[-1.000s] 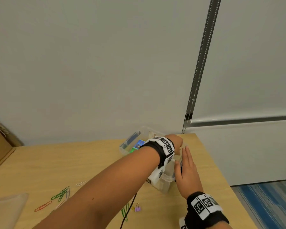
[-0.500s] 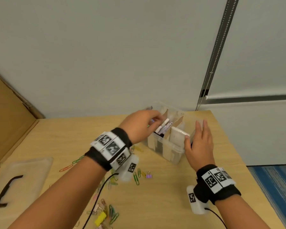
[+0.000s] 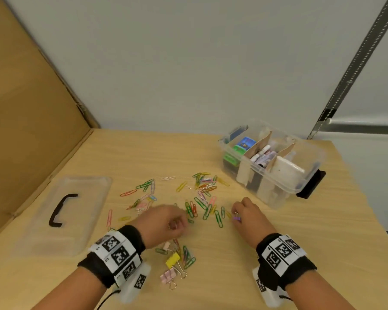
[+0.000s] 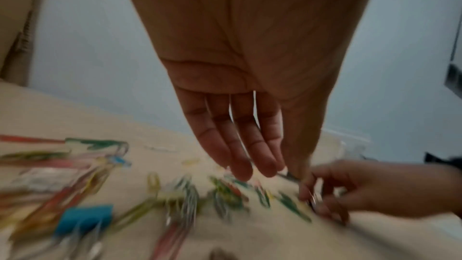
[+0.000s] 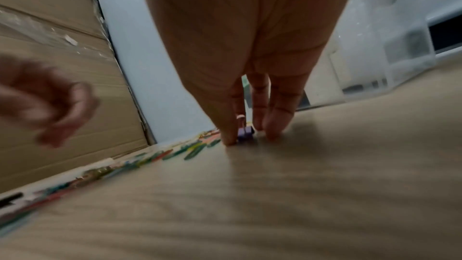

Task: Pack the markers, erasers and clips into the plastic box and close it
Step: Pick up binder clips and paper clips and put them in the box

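On wood-grain table (image 3: 300,231), right hand (image 3: 248,217) pinches purple binder clip (image 5: 245,132); left hand (image 3: 164,222) fingers relaxed.

A clear, glossy plastic box (image 3: 276,193) and frosted plastic lid (image 3: 81,211) sit on a matt wood-grain table (image 3: 300,231) beside brown cardboard (image 3: 27,121).

Blk wristbands (image 3: 130,237) w/ b&w marker tags

Motion blur smears the paper clips (image 4: 190,197) beneath the left hand (image 4: 240,106).
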Available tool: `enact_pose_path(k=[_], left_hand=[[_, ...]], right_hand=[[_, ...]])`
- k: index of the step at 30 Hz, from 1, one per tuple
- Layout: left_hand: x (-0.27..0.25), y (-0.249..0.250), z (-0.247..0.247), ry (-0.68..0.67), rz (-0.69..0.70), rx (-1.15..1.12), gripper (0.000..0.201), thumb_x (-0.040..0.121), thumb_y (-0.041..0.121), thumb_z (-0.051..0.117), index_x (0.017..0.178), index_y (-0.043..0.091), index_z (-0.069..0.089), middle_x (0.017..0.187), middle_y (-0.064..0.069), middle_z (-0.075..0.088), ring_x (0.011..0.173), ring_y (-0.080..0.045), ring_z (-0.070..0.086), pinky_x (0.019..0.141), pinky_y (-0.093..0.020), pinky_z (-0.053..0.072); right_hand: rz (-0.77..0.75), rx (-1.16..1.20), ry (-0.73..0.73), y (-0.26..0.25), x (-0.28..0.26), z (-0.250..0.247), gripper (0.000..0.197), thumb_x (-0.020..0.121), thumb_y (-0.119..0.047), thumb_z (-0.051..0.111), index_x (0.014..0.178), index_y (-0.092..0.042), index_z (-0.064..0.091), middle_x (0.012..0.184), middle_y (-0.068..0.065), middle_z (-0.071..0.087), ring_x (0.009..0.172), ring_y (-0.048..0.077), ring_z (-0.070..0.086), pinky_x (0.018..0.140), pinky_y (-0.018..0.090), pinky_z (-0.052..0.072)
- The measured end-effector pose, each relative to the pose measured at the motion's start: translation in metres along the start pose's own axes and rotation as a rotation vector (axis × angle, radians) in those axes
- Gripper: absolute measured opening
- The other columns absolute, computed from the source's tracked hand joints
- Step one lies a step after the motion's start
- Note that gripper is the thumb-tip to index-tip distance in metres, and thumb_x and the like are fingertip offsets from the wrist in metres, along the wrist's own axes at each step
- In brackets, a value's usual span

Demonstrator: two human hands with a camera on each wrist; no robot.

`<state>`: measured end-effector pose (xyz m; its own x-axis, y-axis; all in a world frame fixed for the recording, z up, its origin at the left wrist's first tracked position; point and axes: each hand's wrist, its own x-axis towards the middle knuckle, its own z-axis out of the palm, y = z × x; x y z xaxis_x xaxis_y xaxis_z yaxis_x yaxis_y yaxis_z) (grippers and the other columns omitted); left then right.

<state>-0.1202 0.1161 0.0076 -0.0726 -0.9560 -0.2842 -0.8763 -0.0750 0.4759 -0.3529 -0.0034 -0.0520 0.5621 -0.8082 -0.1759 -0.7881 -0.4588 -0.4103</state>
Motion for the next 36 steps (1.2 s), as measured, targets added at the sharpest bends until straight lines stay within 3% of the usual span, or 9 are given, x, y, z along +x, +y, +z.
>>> enact_pose_path(k=[4,9,14,18,20,22,26,30,36], left_hand=[[-0.01,-0.01,0.021,-0.258,0.109,0.062,0.024,0.079,0.03,0.069,0.102,0.027,0.065,0.095,0.014,0.058,0.084,-0.004,0.057,0.077,-0.026,0.05],[-0.011,-0.019,0.023,-0.318,0.262,0.209,0.031,0.081,0.031,0.067,0.112,0.026,0.062,0.107,0.001,0.053,0.096,-0.017,0.053,0.072,-0.027,0.038],[-0.007,-0.031,0.021,-0.317,0.355,0.294,0.033,0.084,0.028,0.064,0.117,0.026,0.06,0.111,-0.001,0.052,0.105,-0.021,0.05,0.076,-0.029,0.036],[-0.007,-0.041,0.023,-0.281,0.444,0.29,0.025,0.087,0.028,0.061,0.111,0.024,0.062,0.11,-0.001,0.053,0.105,-0.02,0.05,0.077,-0.029,0.037],[-0.007,-0.047,0.019,-0.236,0.455,0.247,0.021,0.088,0.028,0.059,0.109,0.023,0.061,0.11,0.002,0.053,0.1,-0.017,0.052,0.077,-0.029,0.04],[-0.006,-0.055,0.009,-0.16,0.431,0.13,0.015,0.089,0.027,0.058,0.104,0.024,0.06,0.105,0.006,0.054,0.091,-0.012,0.054,0.076,-0.027,0.043],[-0.003,-0.074,-0.013,0.032,0.332,-0.068,0.009,0.091,0.024,0.055,0.098,0.028,0.055,0.099,0.012,0.053,0.081,-0.005,0.055,0.075,-0.022,0.049],[0.006,-0.082,-0.027,0.119,0.19,-0.078,0.005,0.091,0.02,0.049,0.092,0.015,0.05,0.087,0.006,0.05,0.064,-0.002,0.042,0.056,-0.015,0.032],[0.017,-0.079,-0.025,0.035,0.174,-0.048,0.006,0.091,0.019,0.045,0.085,0.017,0.045,0.086,0.002,0.047,0.08,-0.018,0.047,0.067,-0.023,0.037]], right_hand=[[0.11,0.02,0.004,-0.005,0.004,0.001,0.005,0.092,-0.019,0.051,0.088,-0.016,0.051,0.099,0.002,0.049,0.086,0.018,0.05,0.076,0.025,0.042],[0.25,0.283,0.117,-0.008,0.002,0.002,0.007,0.085,-0.018,0.064,0.084,-0.014,0.058,0.094,0.004,0.056,0.082,0.018,0.056,0.071,0.023,0.043],[0.383,0.916,0.19,-0.034,-0.009,0.012,0.011,0.092,-0.01,0.053,0.082,-0.008,0.058,0.079,0.011,0.067,0.072,0.026,0.06,0.076,0.041,0.051],[0.479,1.587,0.18,-0.067,-0.022,0.02,0.023,0.087,0.006,0.033,0.074,-0.006,0.048,0.072,0.012,0.059,0.061,0.024,0.056,0.052,0.029,0.048],[0.456,1.717,0.125,-0.079,-0.028,0.026,0.017,0.083,0.001,0.034,0.074,-0.009,0.044,0.07,0.011,0.051,0.056,0.021,0.051,0.047,0.027,0.044],[0.405,1.606,0.063,-0.088,-0.035,0.03,0.003,0.076,-0.008,0.042,0.074,-0.01,0.044,0.066,0.01,0.045,0.051,0.019,0.043,0.044,0.027,0.036],[0.213,0.891,-0.159,-0.109,-0.048,0.036,0.007,0.083,-0.022,0.059,0.082,-0.018,0.053,0.063,-0.007,0.05,0.049,0.008,0.043,0.047,0.022,0.038],[0.065,0.28,-0.415,-0.135,-0.05,0.044,0.044,0.068,-0.047,0.076,0.095,-0.023,0.052,0.078,-0.012,0.049,0.068,0.009,0.047,0.06,0.026,0.039],[-0.028,0.02,-0.401,-0.149,-0.044,0.052,0.036,0.072,-0.043,0.07,0.095,-0.024,0.049,0.076,-0.011,0.044,0.075,0.017,0.048,0.056,0.025,0.033]])
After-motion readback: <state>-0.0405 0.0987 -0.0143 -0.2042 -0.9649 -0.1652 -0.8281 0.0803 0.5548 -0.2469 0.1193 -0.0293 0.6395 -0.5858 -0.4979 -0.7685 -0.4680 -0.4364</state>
